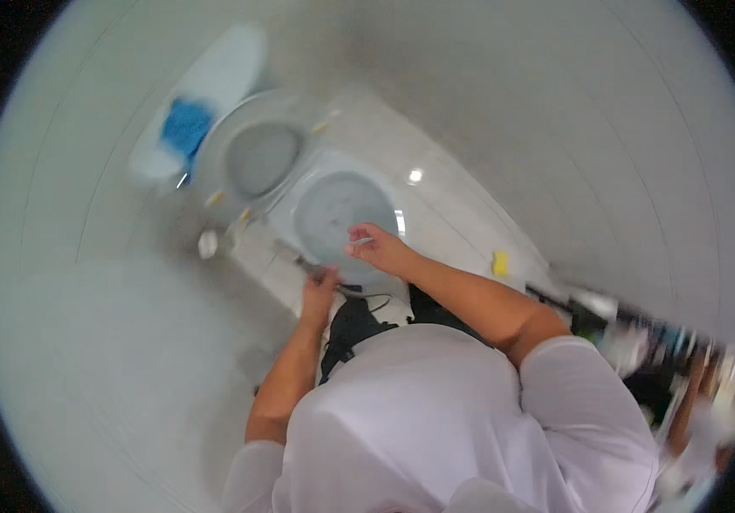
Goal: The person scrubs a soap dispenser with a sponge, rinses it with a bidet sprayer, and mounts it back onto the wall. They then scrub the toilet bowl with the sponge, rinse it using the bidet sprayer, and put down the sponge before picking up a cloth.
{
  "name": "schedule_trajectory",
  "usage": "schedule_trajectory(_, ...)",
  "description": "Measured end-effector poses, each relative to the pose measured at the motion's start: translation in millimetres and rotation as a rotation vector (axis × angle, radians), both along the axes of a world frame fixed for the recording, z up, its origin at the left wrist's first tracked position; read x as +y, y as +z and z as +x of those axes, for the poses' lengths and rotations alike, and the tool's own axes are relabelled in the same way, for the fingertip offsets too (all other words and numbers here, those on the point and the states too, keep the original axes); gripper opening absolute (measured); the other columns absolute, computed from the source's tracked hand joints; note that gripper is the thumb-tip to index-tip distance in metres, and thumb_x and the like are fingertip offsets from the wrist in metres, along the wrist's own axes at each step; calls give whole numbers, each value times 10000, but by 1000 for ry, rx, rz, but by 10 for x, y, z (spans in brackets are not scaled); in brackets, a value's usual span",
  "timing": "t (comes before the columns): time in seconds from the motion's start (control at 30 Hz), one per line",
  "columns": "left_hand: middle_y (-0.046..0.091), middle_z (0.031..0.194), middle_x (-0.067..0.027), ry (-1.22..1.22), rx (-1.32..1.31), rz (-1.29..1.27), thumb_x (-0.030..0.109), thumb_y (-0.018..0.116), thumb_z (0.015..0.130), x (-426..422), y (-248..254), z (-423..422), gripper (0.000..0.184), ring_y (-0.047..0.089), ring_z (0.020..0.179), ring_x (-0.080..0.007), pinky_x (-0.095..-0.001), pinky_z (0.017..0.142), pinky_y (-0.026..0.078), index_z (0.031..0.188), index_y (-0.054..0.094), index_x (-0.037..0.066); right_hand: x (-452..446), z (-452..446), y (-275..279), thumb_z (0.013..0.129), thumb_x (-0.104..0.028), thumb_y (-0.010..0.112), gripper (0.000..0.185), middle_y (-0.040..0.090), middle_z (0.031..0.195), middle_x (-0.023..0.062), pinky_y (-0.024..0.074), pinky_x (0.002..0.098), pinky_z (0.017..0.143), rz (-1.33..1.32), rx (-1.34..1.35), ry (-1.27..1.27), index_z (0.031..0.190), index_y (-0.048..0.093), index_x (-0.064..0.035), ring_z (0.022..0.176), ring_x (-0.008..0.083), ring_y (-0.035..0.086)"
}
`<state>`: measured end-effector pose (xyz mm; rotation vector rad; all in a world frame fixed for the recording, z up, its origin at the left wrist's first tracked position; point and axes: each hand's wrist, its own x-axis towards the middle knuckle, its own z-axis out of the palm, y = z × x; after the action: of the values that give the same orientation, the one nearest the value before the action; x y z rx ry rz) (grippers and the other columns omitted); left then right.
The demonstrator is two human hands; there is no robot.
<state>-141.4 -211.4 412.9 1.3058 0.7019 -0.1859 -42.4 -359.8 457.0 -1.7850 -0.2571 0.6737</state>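
Observation:
A toilet stands in front of me with its seat and lid (pixel 265 158) raised. Over the near part of its open bowl (pixel 333 209), my right hand (pixel 372 244) pinches a small, thin, pale object (pixel 362 241). My left hand (pixel 322 280) is closed round a grey handheld tool (pixel 306 265) at the bowl's near left edge. A grey hose or cord (pixel 376 301) curves beside that hand, and its link to the tool is unclear. On the tank (pixel 235 64) lies a blue cloth (pixel 186 126).
Walls curve close on both sides. A yellow block (pixel 500 262) lies on the tiled floor (pixel 449 214) to the right, and a blurred white object (pixel 208 244) is left of the toilet. Blurred items and another person's arm (pixel 688 406) show at the lower right.

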Motion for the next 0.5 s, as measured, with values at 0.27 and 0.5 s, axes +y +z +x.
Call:
schedule_trajectory(0.27,474,694,-13,-256,106,-52,152,579,770,2,165,343,147,490,663,-131,-274,672,419,807,458,75,-2508,-721,-751,740,-306,579,398,575,823,100,435,279,673,-583,120,-919,1013,497,-28,772,160,541)
schedule_trajectory(0.5,464,697,-28,-445,104,-18,131,559,783,-614,192,241,139,472,693,-131,-281,722,409,791,432,75,-4411,-2594,-889,747,-209,564,284,580,823,70,426,272,683,-729,183,-1517,969,520,-39,750,172,546)
